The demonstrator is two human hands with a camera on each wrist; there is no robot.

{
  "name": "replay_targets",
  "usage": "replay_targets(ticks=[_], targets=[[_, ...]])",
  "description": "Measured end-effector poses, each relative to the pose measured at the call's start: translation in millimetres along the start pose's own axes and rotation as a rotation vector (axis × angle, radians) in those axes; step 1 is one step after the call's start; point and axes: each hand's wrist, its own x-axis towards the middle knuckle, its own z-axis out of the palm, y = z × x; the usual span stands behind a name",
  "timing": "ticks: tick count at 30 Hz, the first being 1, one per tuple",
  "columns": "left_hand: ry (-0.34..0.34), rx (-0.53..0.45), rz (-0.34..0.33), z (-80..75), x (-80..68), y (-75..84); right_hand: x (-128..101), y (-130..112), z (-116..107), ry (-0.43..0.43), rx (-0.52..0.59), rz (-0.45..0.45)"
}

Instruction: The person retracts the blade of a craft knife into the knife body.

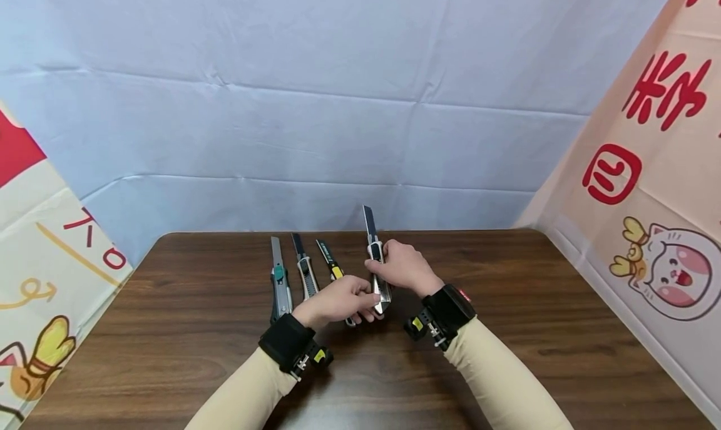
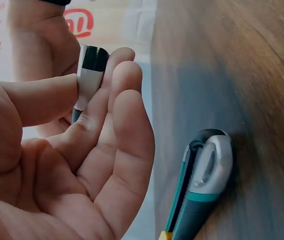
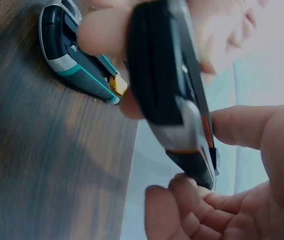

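Above the table, a silver-and-black utility knife is held upright with its dark blade pointing away from me. My left hand pinches the handle's near end between thumb and fingers; the left wrist view shows that end up close. Farther up the handle, my right hand grips it with thumb and fingers on either side. Just left of it lies a utility knife with a yellow slider, partly hidden by my left hand. The right wrist view shows the held knife large and blurred.
Left of my hands lie two more utility knives on the wooden table: a silver-grey one and a green-and-grey one, both with blades pointing away. A pale cloth hangs behind the table, with printed cloths at both sides.
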Motion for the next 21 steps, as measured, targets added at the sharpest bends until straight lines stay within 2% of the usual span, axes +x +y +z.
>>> replay_targets(ticks=[4, 10, 13, 16, 21], targets=[[-0.014, -0.045, -0.025, -0.5, -2.8, -3.2, 3.2, 7.3, 3.3, -0.019, 0.095, 0.020], [-0.033, -0.084, -0.036, 0.3, -2.9, -6.8, 10.6, 18.2, 10.4, -0.107, 0.470, 0.081], [-0.044, -0.102, -0.037, 0.7, -3.3, -6.6, 12.2, 19.5, 12.8, -0.128, 0.621, 0.125], [-0.052, -0.120, -0.037, 1.2, -4.1, -5.8, 11.8, 18.5, 13.6, -0.134, 0.695, 0.158], [-0.060, -0.144, -0.048, 1.6, -5.4, -4.0, 11.1, 16.8, 14.4, -0.125, 0.718, 0.179]])
